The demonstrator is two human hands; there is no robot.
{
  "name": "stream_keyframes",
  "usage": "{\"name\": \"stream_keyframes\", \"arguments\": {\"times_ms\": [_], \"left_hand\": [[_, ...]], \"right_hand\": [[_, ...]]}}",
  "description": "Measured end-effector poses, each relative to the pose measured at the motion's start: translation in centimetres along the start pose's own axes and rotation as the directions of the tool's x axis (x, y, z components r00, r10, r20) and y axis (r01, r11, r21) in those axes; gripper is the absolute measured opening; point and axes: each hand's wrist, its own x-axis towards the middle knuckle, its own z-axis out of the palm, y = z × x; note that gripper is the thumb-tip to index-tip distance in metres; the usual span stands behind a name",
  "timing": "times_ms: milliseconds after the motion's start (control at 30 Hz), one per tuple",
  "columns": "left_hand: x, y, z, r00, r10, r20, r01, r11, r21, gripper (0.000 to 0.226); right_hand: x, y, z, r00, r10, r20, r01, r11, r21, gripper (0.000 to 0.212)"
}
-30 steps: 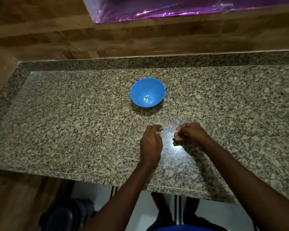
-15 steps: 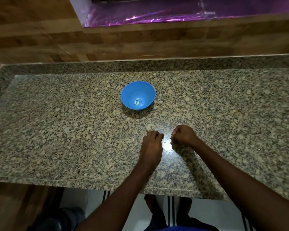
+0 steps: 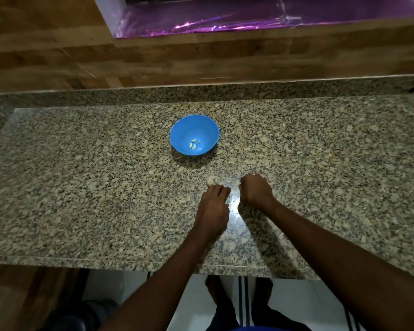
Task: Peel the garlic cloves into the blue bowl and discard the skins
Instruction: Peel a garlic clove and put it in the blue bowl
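The blue bowl [image 3: 207,126] stands mid-counter and holds a few peeled garlic cloves [image 3: 193,144]. Nearer to me, a pale garlic lump [image 3: 211,180] lies on the granite. My left hand [image 3: 213,206] rests behind it, bent fingertips on the counter at the lump's near edge, gripping nothing that I can see. My right hand [image 3: 255,191] sits just to the right, curled into a fist on the counter. A pale bit of garlic shows at its far edge; the rest is hidden inside the fingers.
The granite counter [image 3: 81,187] runs wide to both sides, with a raised granite lip and a wooden wall behind. Its front edge lies close to my body. A dark round object [image 3: 81,316] stands on the floor at lower left.
The garlic lump that was at my left fingertips now lies on the counter just ahead of them. My right hand has closed tighter into a fist. The view shifted slightly.
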Motion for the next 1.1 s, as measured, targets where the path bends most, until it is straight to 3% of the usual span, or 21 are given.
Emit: {"name": "stream_keyframes", "arguments": {"times_ms": [133, 267, 367, 433, 533, 767, 867, 1000, 1100], "left_hand": [[-0.4, -0.2, -0.1, 1.0, 0.01, 0.002, -0.01, 1.0, -0.023, 0.045], [-0.7, -0.2, -0.2, 1.0, 0.017, 0.005, -0.017, 0.999, -0.035, 0.047], [-0.7, -0.2, -0.3, 1.0, 0.019, 0.017, -0.018, 0.999, -0.031, 0.047], [-0.8, -0.2, -0.3, 1.0, 0.022, 0.02, -0.021, 1.0, -0.022, 0.047], [-0.9, 0.0, -0.2, 1.0, 0.025, 0.015, -0.025, 1.0, 0.001, 0.049], [-0.9, 0.1, 0.0, 1.0, 0.005, 0.003, -0.005, 1.0, 0.002, 0.052], [-0.9, 0.2, -0.1, 1.0, -0.002, 0.009, 0.002, 1.0, 0.009, 0.052], [-0.8, 0.3, -0.3, 1.0, -0.013, 0.024, 0.012, 1.0, 0.018, 0.054], [-0.6, 0.4, -0.2, 1.0, -0.011, 0.022, 0.011, 1.0, 0.002, 0.05]], "right_hand": [[-0.4, -0.4, -0.1, 0.993, -0.102, -0.067, 0.087, 0.976, -0.2, 0.01], [-0.7, -0.6, 0.0, 0.981, -0.191, -0.038, 0.17, 0.933, -0.316, 0.021], [-0.3, 0.0, -0.4, 0.986, -0.168, -0.006, 0.162, 0.958, -0.237, 0.018], [0.1, 1.0, -1.1, 0.996, -0.09, -0.001, 0.09, 0.992, -0.087, 0.003], [0.7, 2.4, -1.4, 0.999, -0.006, 0.033, 0.003, 0.994, 0.107, 0.013], [1.0, 2.9, -0.3, 0.997, 0.079, 0.024, -0.082, 0.969, 0.232, 0.017], [1.0, 2.7, 0.1, 0.999, 0.02, -0.03, -0.015, 0.985, 0.172, 0.014], [-0.6, 1.3, 1.7, 0.986, -0.119, -0.118, 0.114, 0.992, -0.049, 0.012], [-0.9, 2.1, 2.0, 0.981, -0.131, -0.141, 0.132, 0.991, -0.001, 0.014]]}}
